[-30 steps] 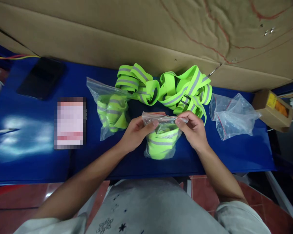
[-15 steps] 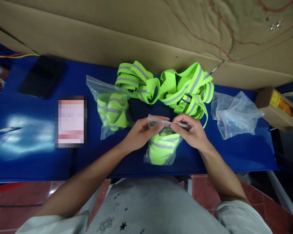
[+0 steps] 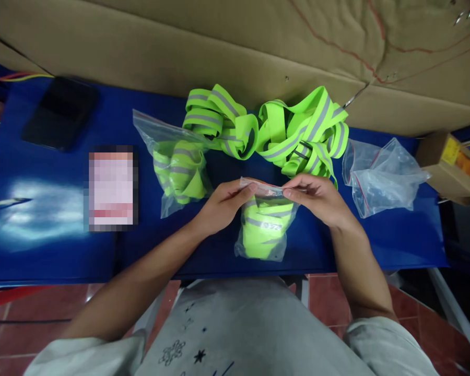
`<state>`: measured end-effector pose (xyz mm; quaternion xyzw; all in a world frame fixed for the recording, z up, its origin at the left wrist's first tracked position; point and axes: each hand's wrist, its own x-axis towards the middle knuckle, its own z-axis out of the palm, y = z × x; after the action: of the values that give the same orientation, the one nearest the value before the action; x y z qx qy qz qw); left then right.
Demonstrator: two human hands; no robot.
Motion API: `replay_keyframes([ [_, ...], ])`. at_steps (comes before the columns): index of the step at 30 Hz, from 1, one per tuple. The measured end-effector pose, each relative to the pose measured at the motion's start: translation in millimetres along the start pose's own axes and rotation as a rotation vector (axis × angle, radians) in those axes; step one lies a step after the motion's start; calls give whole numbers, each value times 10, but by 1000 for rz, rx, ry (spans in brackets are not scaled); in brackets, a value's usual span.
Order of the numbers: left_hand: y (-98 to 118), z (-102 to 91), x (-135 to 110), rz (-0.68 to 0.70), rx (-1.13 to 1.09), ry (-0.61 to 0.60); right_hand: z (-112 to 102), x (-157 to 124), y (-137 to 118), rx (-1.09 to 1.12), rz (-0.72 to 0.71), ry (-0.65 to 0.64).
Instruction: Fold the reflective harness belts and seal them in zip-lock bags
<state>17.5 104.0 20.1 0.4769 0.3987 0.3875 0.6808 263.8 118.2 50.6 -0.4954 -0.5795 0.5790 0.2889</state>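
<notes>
A clear zip bag [image 3: 241, 249] with a folded neon-yellow reflective strap [image 3: 263, 235] inside hangs in front of me, near the table's front edge. My left hand [image 3: 227, 204] pinches the left end of its red-lined top strip. At the right end of that strip, my right hand [image 3: 312, 197] grips with thumb and fingers. Beyond my hands lie two loose heaps of the same strap, a left heap [image 3: 219, 122] and a right heap [image 3: 303, 136] with a black buckle. Another filled zip bag [image 3: 180, 169] rests left of my left hand.
Several flat clear zip bags [image 3: 387, 180] lie on the right of the blue table [image 3: 156, 250], beside a cardboard box [image 3: 450, 162]. On the left are a black phone-like object [image 3: 60, 112] and a blurred-out rectangle [image 3: 112, 188]. A cardboard wall [image 3: 180, 52] stands behind.
My right hand has slid to the right along the bag's top, so my hands are farther apart and the strip is stretched straighter. The whole view has shifted slightly.
</notes>
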Motion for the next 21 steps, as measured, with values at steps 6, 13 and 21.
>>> replay_keyframes([
  [6, -36, 14, 26, 6, -6, 42, 77, 14, 67, -141, -115, 43],
  [13, -1, 7, 24, 77, 103, 212, 75, 16, 60, -139, -165, 49],
  [21, -17, 37, 10, 97, 116, 143, 132, -1, 12, -208, -173, 60],
])
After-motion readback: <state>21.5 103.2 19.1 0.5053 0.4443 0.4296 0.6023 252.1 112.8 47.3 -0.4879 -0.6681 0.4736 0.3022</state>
